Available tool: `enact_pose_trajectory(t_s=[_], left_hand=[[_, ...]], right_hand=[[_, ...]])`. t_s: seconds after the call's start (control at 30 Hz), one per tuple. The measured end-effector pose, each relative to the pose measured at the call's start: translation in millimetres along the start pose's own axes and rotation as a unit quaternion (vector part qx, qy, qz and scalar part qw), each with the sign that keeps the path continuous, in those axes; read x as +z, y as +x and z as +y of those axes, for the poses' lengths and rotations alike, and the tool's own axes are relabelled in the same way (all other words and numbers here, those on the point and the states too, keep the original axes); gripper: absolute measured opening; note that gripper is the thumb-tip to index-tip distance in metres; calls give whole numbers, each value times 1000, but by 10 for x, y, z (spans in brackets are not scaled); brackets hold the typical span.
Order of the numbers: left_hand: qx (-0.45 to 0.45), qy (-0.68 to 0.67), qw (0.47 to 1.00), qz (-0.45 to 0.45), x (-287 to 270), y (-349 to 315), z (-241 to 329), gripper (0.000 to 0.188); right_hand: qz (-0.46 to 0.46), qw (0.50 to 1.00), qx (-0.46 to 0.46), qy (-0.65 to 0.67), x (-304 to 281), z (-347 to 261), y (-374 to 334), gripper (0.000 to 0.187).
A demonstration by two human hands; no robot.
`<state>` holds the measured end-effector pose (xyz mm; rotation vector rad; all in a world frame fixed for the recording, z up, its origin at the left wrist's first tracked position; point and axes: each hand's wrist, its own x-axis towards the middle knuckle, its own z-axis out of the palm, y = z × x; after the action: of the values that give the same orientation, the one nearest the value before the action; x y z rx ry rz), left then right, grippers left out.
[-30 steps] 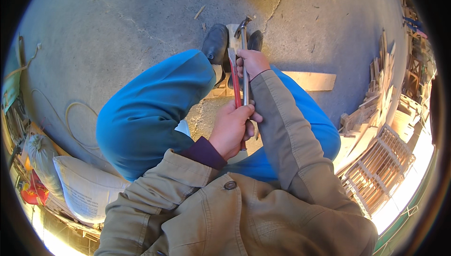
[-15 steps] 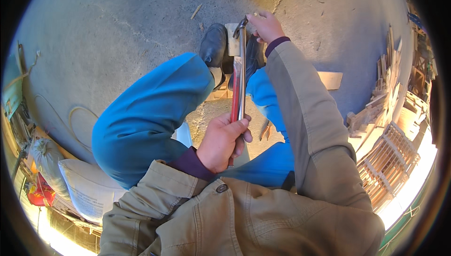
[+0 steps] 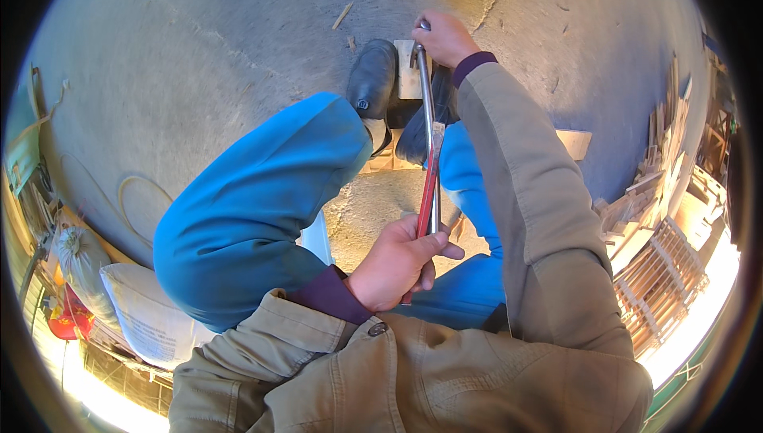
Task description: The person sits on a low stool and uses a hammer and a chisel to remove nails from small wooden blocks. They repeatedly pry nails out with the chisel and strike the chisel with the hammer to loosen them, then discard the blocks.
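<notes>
My left hand [image 3: 397,264], low between my knees, is closed round a flat red bar [image 3: 430,187] with a bare metal end. The lower end of a metal-shafted claw hammer [image 3: 427,95] lies against the bar in the same grip. Beyond my feet, my right hand [image 3: 447,37] is closed at the hammer's head, its fingers partly hidden. The hammer and bar cross at a narrow angle. Under the hammer head, a pale wood block [image 3: 407,79] sits between my black shoes [image 3: 372,75].
Wood pieces [image 3: 389,161] lie under my feet, and a board [image 3: 574,143] rests at the right. Scrap wood and slatted crates [image 3: 660,278] pile up on the far right. White sacks [image 3: 155,314] and a hose [image 3: 131,195] are at the left. Pliers [image 3: 457,226] show partly by my right leg.
The hammer and red bar have swung from nearly upright to crossing at an angle. My left hand has shifted slightly right and nearer me. My right hand has closed in on the hammer head.
</notes>
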<state>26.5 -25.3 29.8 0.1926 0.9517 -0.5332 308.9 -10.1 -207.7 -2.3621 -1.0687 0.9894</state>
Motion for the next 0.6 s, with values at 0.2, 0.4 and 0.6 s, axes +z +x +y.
enact_pose_trajectory(t_s=[0.2,0.4,0.6], left_hand=[[26,17,1000,2,-46,3,-58,14],[67,8,996,51,-78,-205,90,23],[183,32,972,144,-27,-405,332,30]], right_hand=[[10,1000,18,8,-6,-37,-25,27],[37,996,77,13,15,150,-22,28],[75,967,167,175,106,257,-101,23]])
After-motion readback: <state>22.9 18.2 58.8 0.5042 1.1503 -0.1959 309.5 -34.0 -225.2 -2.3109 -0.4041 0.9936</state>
